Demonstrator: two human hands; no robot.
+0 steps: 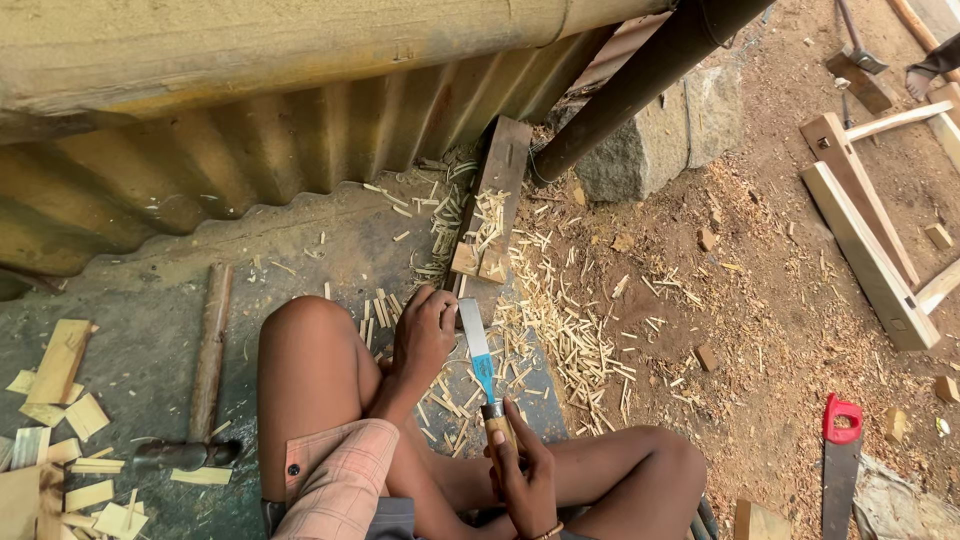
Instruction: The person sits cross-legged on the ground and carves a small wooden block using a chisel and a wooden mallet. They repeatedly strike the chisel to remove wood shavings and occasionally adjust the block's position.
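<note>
A corrugated metal sheet (250, 140) fills the upper left of the frame, with a dark pipe (640, 85) slanting down from the top centre beside a grey stone block (650, 145). At the right edge, a pale wooden frame (865, 235) lies on the sawdust-covered ground (760, 330). In the lower centre the person sits on the floor with bare knees spread.

A worn wooden plank (495, 200) lies lengthwise from the middle of the frame toward the person, with thin wood splinters (570, 330) scattered over and around it. A hammer (205, 370) with a long wooden handle rests on the concrete floor at lower left, near flat wood offcuts (65, 400). A handsaw (841, 460) with a red handle lies at lower right.

The left hand (425, 335) sits at the near end of the plank, fingers curled down on something small that cannot be made out. The right hand (520, 470) has its grip closed around the wooden handle of a chisel (480, 360), whose blue-marked blade points up the frame, just beside the left hand's fingers.
</note>
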